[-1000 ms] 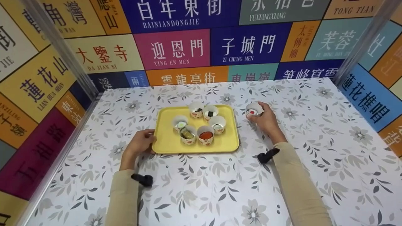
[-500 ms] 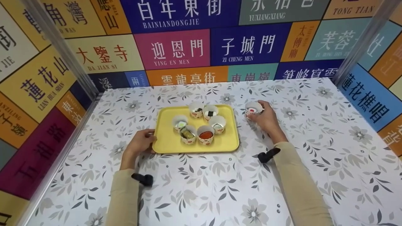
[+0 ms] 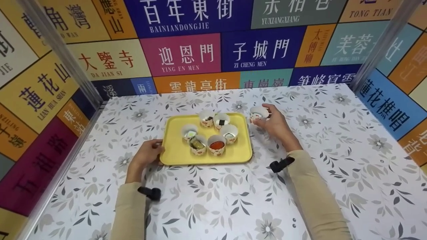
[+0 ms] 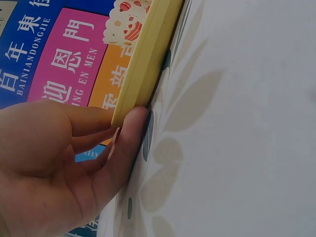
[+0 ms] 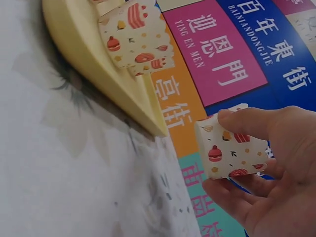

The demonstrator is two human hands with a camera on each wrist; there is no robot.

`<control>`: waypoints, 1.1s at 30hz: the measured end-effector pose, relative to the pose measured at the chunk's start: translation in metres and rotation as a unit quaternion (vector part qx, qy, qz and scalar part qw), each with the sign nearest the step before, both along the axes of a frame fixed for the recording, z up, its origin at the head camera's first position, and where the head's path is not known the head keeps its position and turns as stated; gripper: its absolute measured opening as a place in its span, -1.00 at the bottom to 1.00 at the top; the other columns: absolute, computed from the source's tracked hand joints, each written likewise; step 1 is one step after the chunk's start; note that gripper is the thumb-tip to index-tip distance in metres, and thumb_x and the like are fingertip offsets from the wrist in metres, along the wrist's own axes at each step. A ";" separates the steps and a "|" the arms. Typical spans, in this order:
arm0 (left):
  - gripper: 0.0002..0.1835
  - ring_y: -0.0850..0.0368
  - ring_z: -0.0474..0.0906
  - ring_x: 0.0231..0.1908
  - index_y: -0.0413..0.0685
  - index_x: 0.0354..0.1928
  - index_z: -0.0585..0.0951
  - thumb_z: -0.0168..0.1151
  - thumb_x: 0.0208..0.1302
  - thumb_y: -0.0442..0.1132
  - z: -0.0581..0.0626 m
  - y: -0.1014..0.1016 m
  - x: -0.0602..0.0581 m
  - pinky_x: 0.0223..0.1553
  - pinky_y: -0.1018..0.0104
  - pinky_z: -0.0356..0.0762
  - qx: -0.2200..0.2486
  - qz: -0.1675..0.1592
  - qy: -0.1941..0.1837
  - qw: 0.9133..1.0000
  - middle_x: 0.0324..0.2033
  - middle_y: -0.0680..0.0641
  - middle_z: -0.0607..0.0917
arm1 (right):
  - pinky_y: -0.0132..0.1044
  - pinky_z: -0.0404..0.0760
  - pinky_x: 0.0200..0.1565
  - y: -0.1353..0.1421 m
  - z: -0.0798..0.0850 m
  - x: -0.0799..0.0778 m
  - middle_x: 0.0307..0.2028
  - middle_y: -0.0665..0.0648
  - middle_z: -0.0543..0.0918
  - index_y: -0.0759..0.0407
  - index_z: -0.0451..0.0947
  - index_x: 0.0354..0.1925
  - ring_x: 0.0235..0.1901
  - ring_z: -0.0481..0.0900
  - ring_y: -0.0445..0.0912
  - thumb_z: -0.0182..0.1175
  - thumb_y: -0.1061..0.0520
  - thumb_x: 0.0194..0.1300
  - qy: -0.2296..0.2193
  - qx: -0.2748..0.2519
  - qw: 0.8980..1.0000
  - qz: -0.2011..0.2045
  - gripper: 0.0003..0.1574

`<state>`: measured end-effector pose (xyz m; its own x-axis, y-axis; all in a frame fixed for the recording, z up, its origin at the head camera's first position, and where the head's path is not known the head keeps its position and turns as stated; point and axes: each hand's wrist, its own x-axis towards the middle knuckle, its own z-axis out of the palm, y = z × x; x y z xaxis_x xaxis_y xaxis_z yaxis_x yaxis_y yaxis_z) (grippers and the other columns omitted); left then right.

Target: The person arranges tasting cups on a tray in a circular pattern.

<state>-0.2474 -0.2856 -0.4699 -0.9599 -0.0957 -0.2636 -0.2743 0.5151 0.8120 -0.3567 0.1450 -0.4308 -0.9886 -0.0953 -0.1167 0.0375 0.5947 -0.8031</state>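
Observation:
A yellow tray (image 3: pixel 173 143) lies on the patterned tabletop. My left hand (image 3: pixel 146 151) pinches its left end; the left wrist view shows fingers (image 4: pixel 91 121) above and below the rim. In my right hand (image 3: pixel 278 123) is a printed paper baking cup (image 3: pixel 256 117), held up just right of the tray's far right corner. The right wrist view shows this cup (image 5: pixel 229 145) between thumb and fingers, off the surface; its contents are mostly hidden. Several similar cups stand on the tray, among them one with a red-orange filling (image 3: pixel 217 145) and one with a green-brown filling (image 3: pixel 197 144).
Coloured panels with place names (image 3: pixel 186 53) form a wall behind the table and at both sides. Clear edge strips (image 3: pixel 75 66) rise at the corners. The floral tablecloth (image 3: pixel 213 200) stretches in front of the tray.
My right hand has carried the paper cup leftward, closer to the tray's right edge, and its opening has tilted from view. The left hand keeps its hold on the tray. The view has shifted slightly.

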 end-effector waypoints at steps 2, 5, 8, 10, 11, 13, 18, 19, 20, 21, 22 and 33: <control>-0.49 0.18 0.65 -0.40 -0.26 0.44 0.34 -0.01 0.51 -0.31 -0.001 0.000 0.001 -0.39 0.31 0.71 0.008 0.001 -0.001 1.000 0.11 -0.37 0.58 | 0.09 0.37 0.40 -0.002 0.002 0.002 0.50 0.34 0.17 0.00 0.02 0.57 0.43 0.26 0.19 0.35 -0.04 0.31 0.003 0.003 1.000 0.013 0.05; -0.49 0.18 0.65 -0.43 -0.26 0.44 0.33 -0.01 0.51 -0.32 -0.001 -0.001 0.002 -0.41 0.30 0.72 0.015 0.002 -0.006 1.000 0.11 -0.37 0.58 | 0.08 0.36 0.41 -0.005 0.007 0.003 0.50 0.31 0.18 -0.01 0.03 0.57 0.43 0.25 0.17 0.35 -0.04 0.30 0.000 0.006 1.000 0.021 0.05; -0.49 0.18 0.65 -0.41 -0.26 0.44 0.34 -0.01 0.50 -0.31 -0.001 -0.002 0.002 -0.40 0.30 0.72 0.012 0.005 -0.010 1.000 0.11 -0.36 0.57 | 0.07 0.36 0.42 -0.008 0.012 0.005 0.50 0.28 0.19 -0.04 0.03 0.57 0.43 0.25 0.16 0.36 -0.02 0.30 -0.003 0.008 1.000 0.027 0.05; -0.49 0.16 0.65 -0.39 -0.25 0.44 0.34 -0.01 0.51 -0.31 -0.002 -0.002 0.001 -0.39 0.31 0.71 0.009 0.007 -0.010 1.000 0.12 -0.36 0.57 | 0.07 0.36 0.41 -0.009 0.016 0.006 0.51 0.27 0.18 -0.04 0.03 0.57 0.44 0.24 0.16 0.36 -0.03 0.30 0.002 0.009 0.999 0.034 0.05; -0.49 0.15 0.65 -0.38 -0.24 0.44 0.35 -0.01 0.51 -0.30 -0.002 -0.001 0.001 -0.38 0.31 0.71 0.009 0.008 -0.011 1.000 0.12 -0.36 0.57 | 0.08 0.37 0.41 -0.010 0.018 0.006 0.51 0.27 0.18 -0.04 0.03 0.57 0.44 0.24 0.17 0.36 -0.03 0.30 0.006 0.011 0.999 0.037 0.05; -0.49 0.14 0.66 -0.34 -0.24 0.45 0.34 -0.01 0.52 -0.29 -0.001 -0.001 0.000 -0.36 0.31 0.72 0.007 0.009 -0.014 1.000 0.15 -0.36 0.57 | 0.09 0.38 0.39 -0.010 0.020 0.007 0.53 0.26 0.17 -0.03 0.04 0.57 0.44 0.23 0.18 0.36 -0.04 0.30 0.013 0.016 0.999 0.046 0.05; -0.49 0.11 0.66 -0.26 -0.20 0.46 0.34 0.00 0.52 -0.27 0.000 0.000 -0.001 -0.32 0.33 0.71 -0.001 0.016 -0.028 0.999 0.16 -0.32 0.57 | 0.12 0.41 0.34 -0.015 0.021 0.006 0.51 0.21 0.22 -0.01 0.12 0.54 0.40 0.28 0.17 0.37 -0.06 0.29 0.031 0.039 0.997 0.061 0.00; -0.48 0.11 0.66 -0.25 -0.19 0.46 0.33 0.00 0.52 -0.26 0.001 0.000 -0.001 -0.32 0.34 0.71 -0.001 0.017 -0.031 0.999 0.16 -0.32 0.57 | 0.12 0.41 0.33 -0.018 0.021 0.005 0.50 0.21 0.25 0.01 0.14 0.53 0.39 0.30 0.17 0.38 -0.06 0.28 0.036 0.043 0.996 0.065 -0.01; -0.48 0.11 0.65 -0.25 -0.18 0.46 0.33 0.00 0.52 -0.25 0.001 0.000 -0.001 -0.32 0.34 0.70 -0.001 0.018 -0.034 0.999 0.16 -0.31 0.57 | 0.12 0.41 0.33 -0.020 0.022 0.004 0.49 0.21 0.27 0.01 0.16 0.52 0.38 0.31 0.17 0.38 -0.07 0.28 0.040 0.045 0.996 0.068 -0.01; -0.48 0.11 0.65 -0.25 -0.18 0.46 0.34 0.01 0.53 -0.25 0.002 0.000 -0.002 -0.32 0.35 0.70 -0.001 0.020 -0.036 0.999 0.15 -0.30 0.57 | 0.12 0.41 0.33 -0.022 0.023 0.003 0.48 0.21 0.29 0.02 0.17 0.51 0.37 0.32 0.17 0.39 -0.07 0.27 0.045 0.047 0.995 0.071 -0.02; -0.48 0.12 0.65 -0.26 -0.17 0.46 0.33 0.01 0.53 -0.25 0.002 0.000 -0.002 -0.32 0.35 0.69 -0.001 0.020 -0.038 0.999 0.15 -0.30 0.57 | 0.11 0.41 0.34 -0.024 0.024 0.002 0.47 0.22 0.31 0.04 0.19 0.50 0.36 0.33 0.17 0.39 -0.07 0.26 0.049 0.048 0.995 0.074 -0.02; -0.49 0.17 0.63 -0.36 -0.19 0.46 0.32 -0.01 0.53 -0.28 0.001 -0.001 -0.001 -0.37 0.34 0.69 0.024 0.006 -0.027 0.999 0.13 -0.31 0.55 | 0.10 0.49 0.25 -0.042 0.033 -0.010 0.38 0.22 0.42 0.08 0.25 0.47 0.30 0.40 0.17 0.40 -0.12 0.25 0.085 0.063 0.988 0.108 -0.04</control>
<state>-0.2479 -0.2865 -0.4685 -0.9428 -0.0936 -0.3199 -0.3249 0.4717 0.8197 -0.3663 0.1025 -0.3977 -0.9531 -0.3015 0.0253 -0.2307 0.6700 -0.7056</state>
